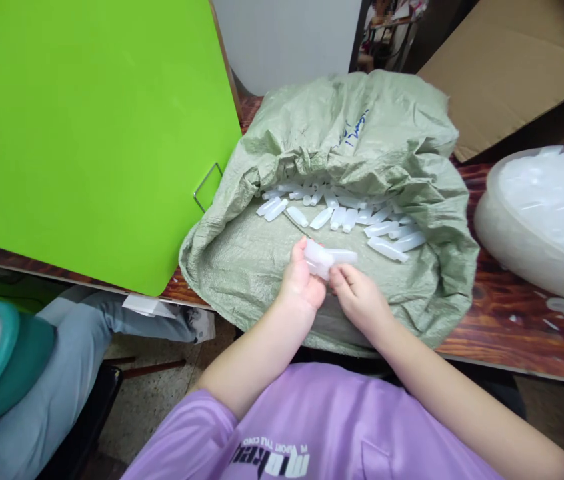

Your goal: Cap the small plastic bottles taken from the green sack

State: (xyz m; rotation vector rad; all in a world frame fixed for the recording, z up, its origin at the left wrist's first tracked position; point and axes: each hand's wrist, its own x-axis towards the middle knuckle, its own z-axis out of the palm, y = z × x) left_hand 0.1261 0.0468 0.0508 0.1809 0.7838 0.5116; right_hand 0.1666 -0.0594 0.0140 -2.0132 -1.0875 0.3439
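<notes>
In front of me a pale green woven sack (242,267) lies with its mouth open towards me. Inside, several translucent white plastic tubes (335,217) are strewn, each flat at one end. Over the mouth of the sack, my left hand (305,280) is closed around translucent plastic tubes (318,257), palm turned up. My right hand (359,293) has its fingers pinched at the lower right end of these tubes. One tube sticks out to the right above the right hand. Exactly how many pieces I hold is hard to make out.
A bright green board (92,133) stands at the left with a metal loop at its edge. At right, a whitish tub (512,233) full of translucent pieces sits on the wooden table (492,327). A cardboard box (517,67) is behind; a seated person with a teal bucket (27,360) is lower left.
</notes>
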